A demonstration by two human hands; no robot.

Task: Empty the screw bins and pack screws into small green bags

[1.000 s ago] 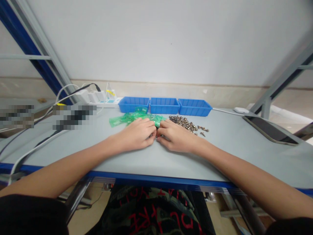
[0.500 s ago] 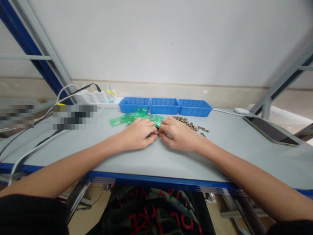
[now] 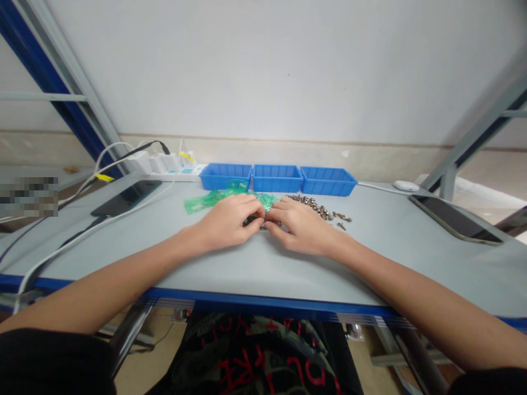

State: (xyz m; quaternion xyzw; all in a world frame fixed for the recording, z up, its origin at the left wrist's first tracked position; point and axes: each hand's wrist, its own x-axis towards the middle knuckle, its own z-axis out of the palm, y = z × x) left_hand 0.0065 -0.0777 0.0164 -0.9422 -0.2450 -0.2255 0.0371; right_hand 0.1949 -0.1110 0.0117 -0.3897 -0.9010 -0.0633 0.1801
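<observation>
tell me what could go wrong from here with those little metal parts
The loose metal parts lie heaped beside the right hand, so a careless sideways sweep might scatter them across the table. Crumpled green plastic lies just beyond the left hand, and small parts could slip into its folds unnoticed.

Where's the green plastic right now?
In the head view, the green plastic lies mostly left of centre, just beyond the left hand and in front of the left and middle blue bins.
</observation>
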